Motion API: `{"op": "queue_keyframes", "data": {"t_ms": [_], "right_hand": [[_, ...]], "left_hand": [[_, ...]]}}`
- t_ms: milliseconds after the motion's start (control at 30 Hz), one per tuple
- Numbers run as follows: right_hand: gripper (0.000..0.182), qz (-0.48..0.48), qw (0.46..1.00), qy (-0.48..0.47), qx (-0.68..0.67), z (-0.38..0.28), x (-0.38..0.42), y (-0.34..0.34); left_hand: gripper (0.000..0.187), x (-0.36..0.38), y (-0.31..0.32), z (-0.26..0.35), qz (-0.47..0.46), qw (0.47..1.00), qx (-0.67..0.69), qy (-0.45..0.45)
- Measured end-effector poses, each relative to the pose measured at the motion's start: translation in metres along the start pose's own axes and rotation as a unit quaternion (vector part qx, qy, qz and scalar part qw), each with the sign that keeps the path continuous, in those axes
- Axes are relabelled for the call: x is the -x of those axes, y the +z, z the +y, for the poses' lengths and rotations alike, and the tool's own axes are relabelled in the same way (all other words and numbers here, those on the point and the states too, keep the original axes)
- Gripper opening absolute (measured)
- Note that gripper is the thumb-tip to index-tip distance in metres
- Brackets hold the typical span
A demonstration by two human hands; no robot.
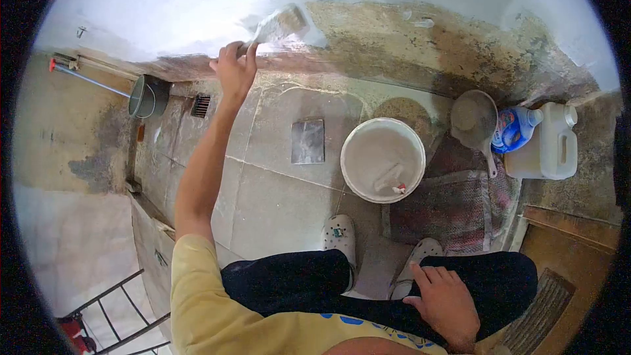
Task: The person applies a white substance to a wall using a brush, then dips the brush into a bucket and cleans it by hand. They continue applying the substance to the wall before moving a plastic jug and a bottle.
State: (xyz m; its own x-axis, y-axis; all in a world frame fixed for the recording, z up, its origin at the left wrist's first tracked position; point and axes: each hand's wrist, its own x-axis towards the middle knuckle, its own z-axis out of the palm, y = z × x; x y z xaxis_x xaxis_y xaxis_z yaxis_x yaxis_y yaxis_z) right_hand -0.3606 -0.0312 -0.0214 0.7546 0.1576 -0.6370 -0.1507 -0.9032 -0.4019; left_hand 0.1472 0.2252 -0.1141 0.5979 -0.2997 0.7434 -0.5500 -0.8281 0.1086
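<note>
My left hand (236,72) reaches up to the wall and is closed round the handle of a wide paintbrush (287,24). The bristles lie against the wall, where white paint (197,20) meets a stained, peeling brown strip (407,36). Over my thigh rests my right hand (447,306), fingers stretched out and holding nothing. In front of my feet stands a white bucket (345,141) of pale, whitish liquid. A small white object with a red tip (399,189) shows inside it; I cannot make out its kind.
Right of the bucket are a long-handled dipper (474,118), a blue bottle (514,129), a white jug (559,148) and a patterned mat (447,207). A metallic square (308,141) lies on the tiles. Far left stand a dark bucket (150,96) and a floor drain (201,106).
</note>
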Motion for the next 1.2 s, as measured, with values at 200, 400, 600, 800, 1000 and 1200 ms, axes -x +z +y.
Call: {"op": "queue_keyframes", "data": {"t_ms": [200, 400, 600, 800, 1000, 1200], "right_hand": [[0.067, 0.022, 0.999, 0.012, -0.021, -0.001, 0.007, 0.0], [0.067, 0.052, 0.999, 0.01, -0.011, 0.001, 0.013, 0.005], [0.066, 0.036, 0.999, 0.01, -0.027, 0.001, 0.01, 0.003], [0.065, 0.059, 0.998, 0.016, -0.016, 0.001, 0.016, 0.003], [0.065, 0.049, 0.998, 0.021, -0.03, 0.005, 0.02, 0.005], [0.066, 0.042, 0.999, 0.02, -0.007, 0.003, 0.015, 0.005]], "left_hand": [[0.035, -0.009, -0.002, -0.016, -0.058, 0.993, -0.039, -0.099], [0.035, 0.013, -0.001, -0.041, -0.011, 0.986, -0.136, -0.092], [0.029, 0.008, 0.005, 0.028, -0.016, 0.998, -0.019, 0.059], [0.031, 0.011, 0.018, -0.006, -0.052, 0.999, -0.013, 0.009], [0.026, 0.028, 0.003, -0.029, -0.044, 0.982, -0.138, -0.121], [0.021, 0.011, 0.004, 0.01, 0.045, 0.999, 0.009, 0.028]]}}
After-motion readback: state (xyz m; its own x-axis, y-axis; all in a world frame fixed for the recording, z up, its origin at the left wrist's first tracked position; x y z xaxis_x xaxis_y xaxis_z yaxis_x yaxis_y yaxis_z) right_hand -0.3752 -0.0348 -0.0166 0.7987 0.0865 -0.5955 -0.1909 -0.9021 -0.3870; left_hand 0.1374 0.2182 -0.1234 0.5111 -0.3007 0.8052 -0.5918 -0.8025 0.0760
